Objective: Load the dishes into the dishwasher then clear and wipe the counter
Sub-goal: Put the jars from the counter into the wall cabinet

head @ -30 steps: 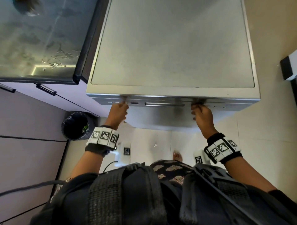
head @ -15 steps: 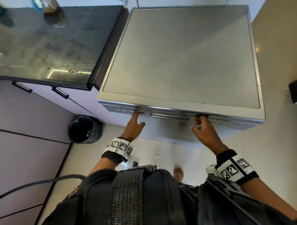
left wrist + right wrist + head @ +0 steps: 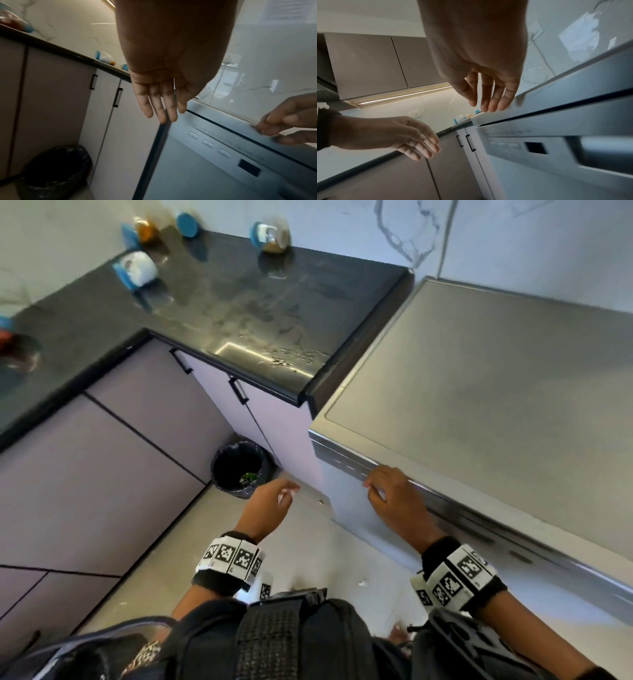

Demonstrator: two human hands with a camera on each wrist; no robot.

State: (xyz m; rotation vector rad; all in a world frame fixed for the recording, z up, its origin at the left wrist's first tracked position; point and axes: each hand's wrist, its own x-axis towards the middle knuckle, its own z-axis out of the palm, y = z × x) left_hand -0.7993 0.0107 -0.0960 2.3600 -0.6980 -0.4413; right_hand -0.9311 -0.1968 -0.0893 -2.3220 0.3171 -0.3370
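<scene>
Dishwasher (image 3: pixel 479 392): door shut, directly right of counter (image 3: pixel 239 302).
Right hand (image 3: pixel 394 501): fingers relaxed, tips on door's top edge.
Left hand (image 3: pixel 163 81): fingers straight, empty.
Handling: stiff, probably heavy door (pull at recessed handle (image 3: pixel 599 148)).

Black-lined bin (image 3: pixel 241 469) stands beside lilac cabinets (image 3: pixel 113 460).

Dim, motion-blurred views; glare on countertop (image 3: pixel 239 350)

The dishwasher (image 3: pixel 496 412) is silver-grey, its display window (image 3: pixel 249 167) black. The bench (image 3: pixel 239 302) is glossy black over pale lilac cabinet doors (image 3: pixel 102 474) with black handles. Both wristbands (image 3: pixel 229 556) carry black-and-white square markers. The bin (image 3: pixel 239 470) has a black liner.
</scene>
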